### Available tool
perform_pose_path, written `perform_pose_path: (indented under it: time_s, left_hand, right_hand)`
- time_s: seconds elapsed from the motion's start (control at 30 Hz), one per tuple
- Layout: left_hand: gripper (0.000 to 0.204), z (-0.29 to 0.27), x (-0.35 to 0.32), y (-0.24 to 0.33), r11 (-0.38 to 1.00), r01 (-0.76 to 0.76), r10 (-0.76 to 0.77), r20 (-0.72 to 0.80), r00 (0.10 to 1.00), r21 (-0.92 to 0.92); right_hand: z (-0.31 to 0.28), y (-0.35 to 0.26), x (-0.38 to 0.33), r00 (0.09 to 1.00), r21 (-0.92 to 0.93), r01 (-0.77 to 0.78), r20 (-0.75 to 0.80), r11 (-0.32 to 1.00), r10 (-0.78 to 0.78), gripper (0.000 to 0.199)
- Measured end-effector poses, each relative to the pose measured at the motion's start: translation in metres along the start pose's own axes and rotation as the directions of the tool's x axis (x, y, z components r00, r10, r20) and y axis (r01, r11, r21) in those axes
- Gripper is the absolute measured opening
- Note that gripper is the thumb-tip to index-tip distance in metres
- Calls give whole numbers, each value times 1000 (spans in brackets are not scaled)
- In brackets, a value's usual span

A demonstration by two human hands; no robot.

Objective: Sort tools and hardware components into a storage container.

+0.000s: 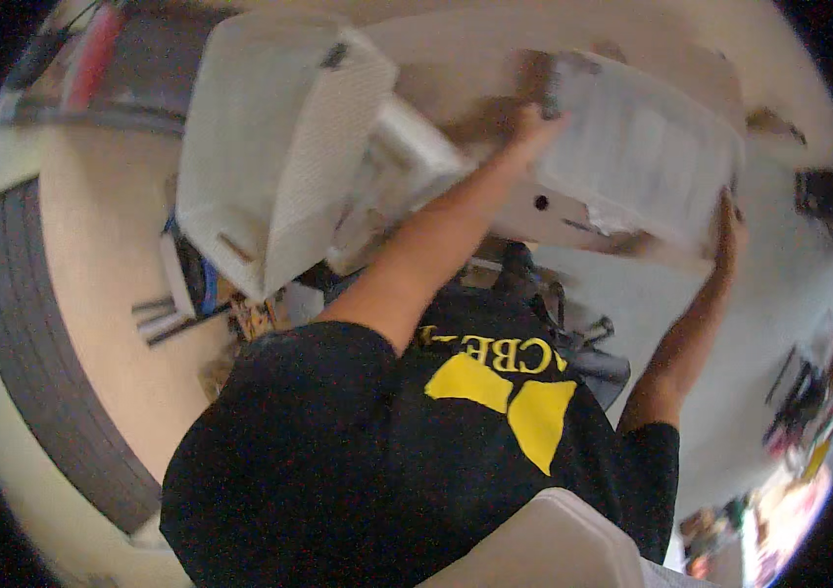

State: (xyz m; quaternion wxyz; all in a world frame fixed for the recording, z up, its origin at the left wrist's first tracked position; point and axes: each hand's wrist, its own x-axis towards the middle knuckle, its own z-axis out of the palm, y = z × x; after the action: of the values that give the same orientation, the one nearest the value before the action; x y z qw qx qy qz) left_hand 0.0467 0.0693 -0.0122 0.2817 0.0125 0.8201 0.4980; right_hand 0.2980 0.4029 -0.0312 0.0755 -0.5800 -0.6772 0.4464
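Both my arms reach forward to a translucent whitish plastic storage box [642, 142], which is blurred and tilted over the desk surface. My left hand [537, 125] is closed on its left end, beside a dark latch-like part. At the lower right corner, my right hand [732, 223] grips the edge, its fingers partly hidden and smeared. Left of my left forearm stands a larger pale plastic bin [279, 147] with a textured side, apart from my hands. What the storage box holds cannot be made out.
A white roll-like object [416, 137] lies between bin and box. Below the desk edge is a dark chair [593, 365]. A dark slatted panel [54, 363] curves along the left. Blurred clutter [808, 392] lines the right side.
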Motion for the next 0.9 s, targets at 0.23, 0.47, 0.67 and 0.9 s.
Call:
perform_pose_path:
  time_s: [0.23, 0.47, 0.67, 0.9]
  left_hand:
    - [62, -15, -1, 8, 994, 105, -105, 2, 995, -26]
    - [75, -7, 14, -12, 998, 55, -54, 41, 998, -12]
    - [77, -3, 25, -21, 998, -42, 38, -72, 997, -48]
    - [51, -22, 3, 9, 1000, 17, -17, 46, 999, -21]
  right_hand:
    - [2, -22, -8, 988, 65, 41, 148, 997, -50, 90]
    - [7, -28, -9, 984, 87, 46, 166, 995, -60, 83]
    - [7, -41, -14, 981, 142, 105, 145, 984, -126, 79]
    - [5, -45, -26, 999, 19, 2, 37, 1000, -3, 80]
